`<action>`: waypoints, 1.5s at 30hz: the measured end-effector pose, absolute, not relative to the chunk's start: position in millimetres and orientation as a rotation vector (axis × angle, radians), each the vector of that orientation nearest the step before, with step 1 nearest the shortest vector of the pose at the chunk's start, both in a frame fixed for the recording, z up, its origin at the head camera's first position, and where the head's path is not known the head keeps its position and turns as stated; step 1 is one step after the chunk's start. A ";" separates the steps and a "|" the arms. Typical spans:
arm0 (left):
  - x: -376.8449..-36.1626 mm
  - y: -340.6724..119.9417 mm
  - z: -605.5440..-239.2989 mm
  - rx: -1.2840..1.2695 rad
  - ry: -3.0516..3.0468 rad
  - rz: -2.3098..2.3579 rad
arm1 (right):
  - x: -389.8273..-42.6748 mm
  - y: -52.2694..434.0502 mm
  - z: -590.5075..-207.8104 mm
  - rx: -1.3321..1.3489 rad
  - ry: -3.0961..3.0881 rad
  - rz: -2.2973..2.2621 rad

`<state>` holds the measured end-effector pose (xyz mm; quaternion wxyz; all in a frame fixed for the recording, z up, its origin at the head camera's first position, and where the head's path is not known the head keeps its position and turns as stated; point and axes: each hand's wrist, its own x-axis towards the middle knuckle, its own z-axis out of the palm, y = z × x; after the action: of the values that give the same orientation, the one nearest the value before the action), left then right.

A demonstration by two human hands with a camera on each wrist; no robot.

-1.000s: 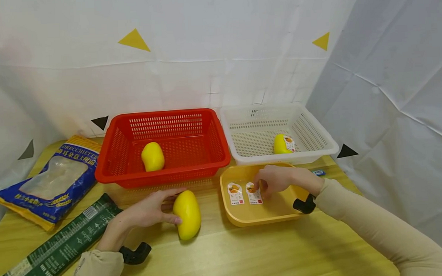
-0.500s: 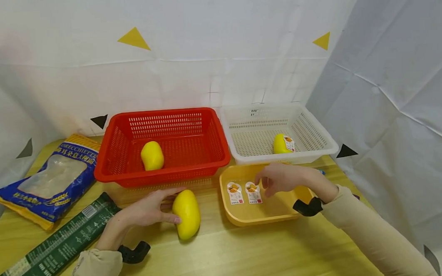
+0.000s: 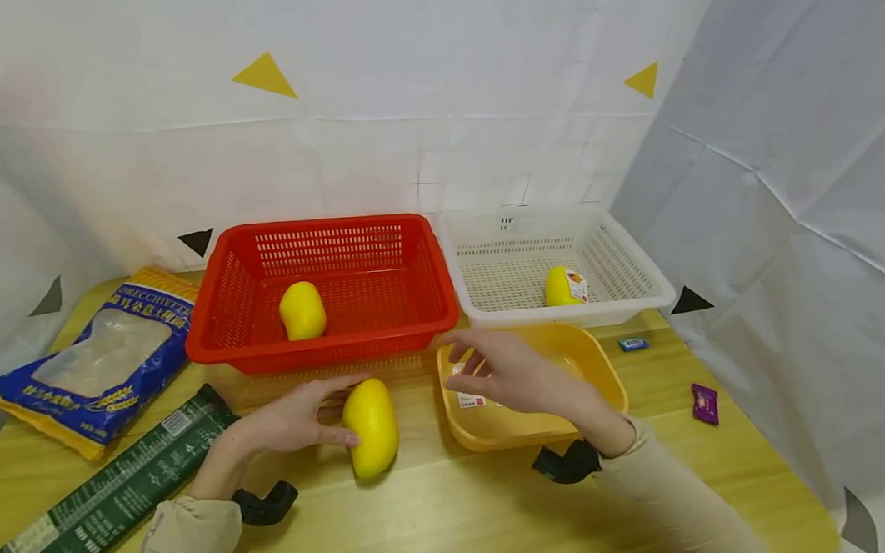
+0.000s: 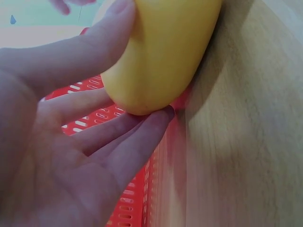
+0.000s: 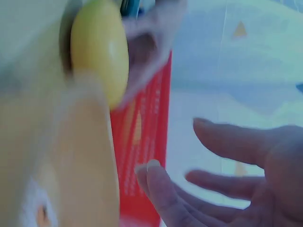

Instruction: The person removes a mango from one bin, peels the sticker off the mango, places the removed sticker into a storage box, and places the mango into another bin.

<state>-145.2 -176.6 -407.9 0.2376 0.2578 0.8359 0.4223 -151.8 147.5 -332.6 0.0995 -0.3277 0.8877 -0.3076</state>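
Observation:
My left hand (image 3: 344,411) grips a yellow mango (image 3: 371,426) that lies on the wooden table in front of the red basket (image 3: 212,322). In the left wrist view the thumb lies over the mango (image 4: 161,47) and the fingers (image 4: 118,137) curl under it. My right hand (image 3: 465,363) hovers over the left part of the yellow tray (image 3: 597,368), fingers spread and holding nothing I can see. A sticker (image 3: 470,399) shows partly under it. The right wrist view is blurred and shows loose fingers (image 5: 227,142) and the mango (image 5: 99,52).
A second mango (image 3: 302,311) lies in the red basket. A stickered mango (image 3: 566,287) lies in the white basket (image 3: 639,295). A blue pasta bag (image 3: 93,353) and a long green packet (image 3: 101,495) lie at left. Small blue (image 3: 632,344) and purple (image 3: 704,402) packets lie at right.
My right hand has lifted from the stickers in the tray and swung left toward the mango, fingers spreading. The left hand and its mango have stayed put.

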 end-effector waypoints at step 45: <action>-125.1 -278.8 -327.0 0.131 2.960 1.373 | -117.2 54.3 -400.8 -0.886 2.591 -0.729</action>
<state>-125.1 -278.8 -327.0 -0.0620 0.0400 0.9047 0.4196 -117.2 54.3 -400.8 0.1535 -0.3089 0.9035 -0.2543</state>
